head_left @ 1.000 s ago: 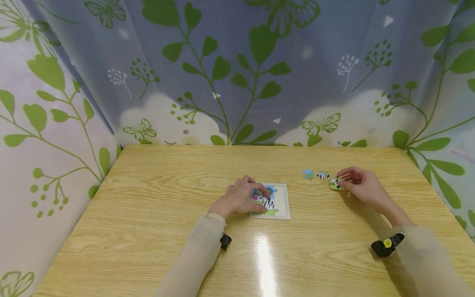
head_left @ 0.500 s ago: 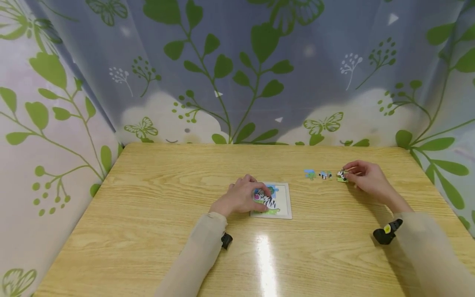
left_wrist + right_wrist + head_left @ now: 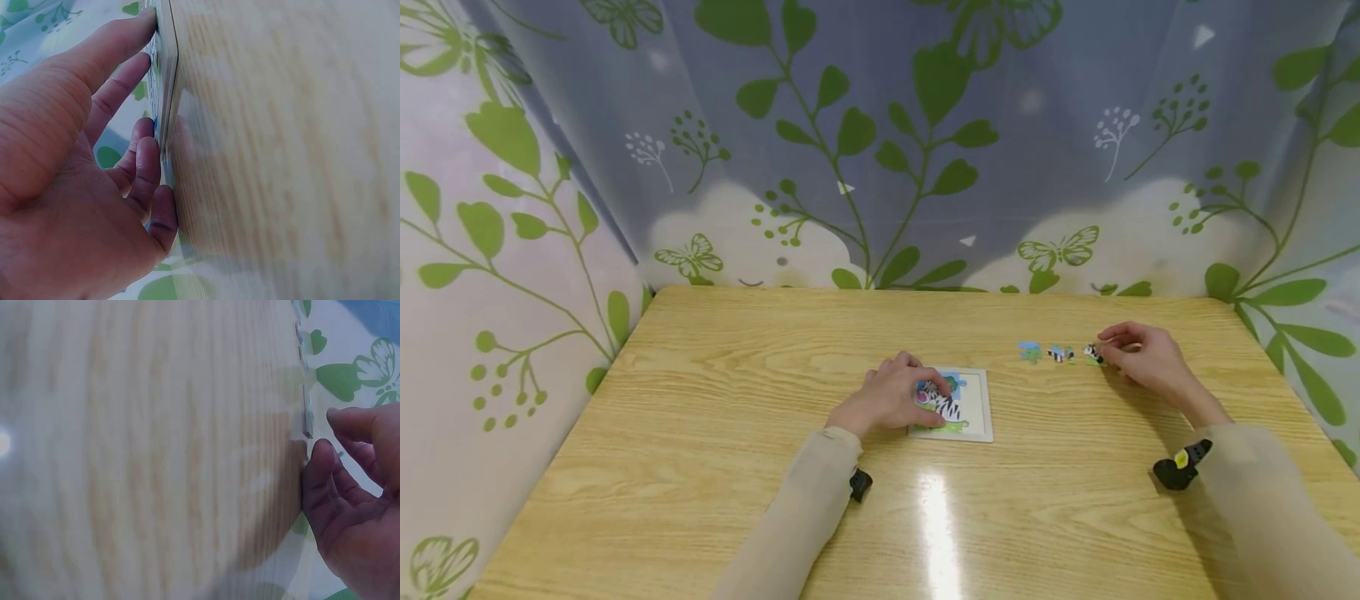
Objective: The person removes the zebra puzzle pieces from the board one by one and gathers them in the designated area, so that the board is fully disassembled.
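Note:
My left hand rests on a small square jigsaw puzzle tray, thumb and fingertips spread over its joined pieces with a zebra picture. The tray's right strip shows bare backing. In the left wrist view, thumb and fingers touch the face and edge of the tray. My right hand is beside a puzzle piece with a black-and-white animal. From the right wrist, that piece lies flat on the table just off my fingertips, with a gap between thumb and fingers.
Two more loose puzzle pieces lie in a row left of it: a blue-and-white one and a blue-and-green one. The wooden table meets a leaf-patterned curtain at its back edge. Black cameras sit at both wrists.
My right hand shifted the animal piece slightly right and away, into line with the other two, and its fingers have come off it. The left hand stays on the tray.

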The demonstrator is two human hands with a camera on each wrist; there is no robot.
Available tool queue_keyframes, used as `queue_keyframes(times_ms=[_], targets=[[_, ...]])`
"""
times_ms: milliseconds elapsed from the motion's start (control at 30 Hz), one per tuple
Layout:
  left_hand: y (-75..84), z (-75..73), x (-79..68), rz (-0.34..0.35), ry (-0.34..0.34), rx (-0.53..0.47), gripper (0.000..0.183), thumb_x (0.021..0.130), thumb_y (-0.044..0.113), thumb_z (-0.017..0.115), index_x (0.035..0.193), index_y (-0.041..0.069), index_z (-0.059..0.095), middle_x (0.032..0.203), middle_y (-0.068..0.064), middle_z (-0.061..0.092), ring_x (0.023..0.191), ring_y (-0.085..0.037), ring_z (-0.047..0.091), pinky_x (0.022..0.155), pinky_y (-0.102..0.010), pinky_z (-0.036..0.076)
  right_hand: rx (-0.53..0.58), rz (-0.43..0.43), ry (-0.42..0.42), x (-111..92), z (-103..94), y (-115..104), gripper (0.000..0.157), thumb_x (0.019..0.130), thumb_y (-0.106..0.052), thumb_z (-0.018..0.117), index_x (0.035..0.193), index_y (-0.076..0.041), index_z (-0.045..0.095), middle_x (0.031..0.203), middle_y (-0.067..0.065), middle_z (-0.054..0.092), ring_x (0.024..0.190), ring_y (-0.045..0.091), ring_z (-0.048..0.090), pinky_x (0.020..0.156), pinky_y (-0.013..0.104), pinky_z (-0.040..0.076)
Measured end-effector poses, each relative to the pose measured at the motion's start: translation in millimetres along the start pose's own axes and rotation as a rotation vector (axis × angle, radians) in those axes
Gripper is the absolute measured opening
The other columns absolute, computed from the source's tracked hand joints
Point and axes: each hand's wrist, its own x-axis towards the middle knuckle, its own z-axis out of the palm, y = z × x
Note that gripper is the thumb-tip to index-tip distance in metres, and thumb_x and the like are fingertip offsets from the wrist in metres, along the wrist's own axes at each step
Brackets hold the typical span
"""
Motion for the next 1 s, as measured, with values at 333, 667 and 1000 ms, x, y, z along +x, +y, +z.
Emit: queue_keyframes(times_ms=[333, 667, 1000], targets=[[0.6, -2.6, 0.2, 0.039, -0.028, 0.012, 0.035, 0.089, 0.044, 0.079, 0.121, 0.038, 0.069, 0.142, -0.006, 0.047, 0.123, -0.029, 0.045, 0.104, -0.051, 0.035, -0.092, -0.136, 0.051, -19, 17.5, -28, 0.031, 0.101, -0.029, 0.065, 0.118, -0.003, 0.067, 0.107, 0.020, 0.070, 0.078, 0.009, 0.065, 0.062, 0.026, 0.051], [-6.6, -11.2, 8.6, 0.026, 0.059, -0.051, 0.042, 0.090, 0.039, 0.077, 0.129, 0.025, 0.067, 0.136, -0.011, 0.052, 0.124, -0.032, 0.046, 0.105, -0.052, 0.041, -0.078, -0.250, -0.049, -31, 53.5, -70, 0.022, 0.099, -0.023, 0.068, 0.113, -0.006, 0.069, 0.098, 0.011, 0.072, 0.075, 0.016, 0.064, 0.057, 0.028, 0.049], [-11.4, -8.8, 16.6, -0.011, 0.058, -0.022, 0.056, 0.086, 0.047, 0.080, 0.135, 0.026, 0.062, 0.143, -0.013, 0.049, 0.129, -0.034, 0.045, 0.109, -0.052, 0.039, -0.075, -0.326, -0.106, -25, 87.2, -87, 0.015, 0.096, -0.015, 0.070, 0.107, -0.005, 0.071, 0.091, 0.007, 0.071, 0.072, 0.011, 0.065, 0.060, 0.027, 0.050]])
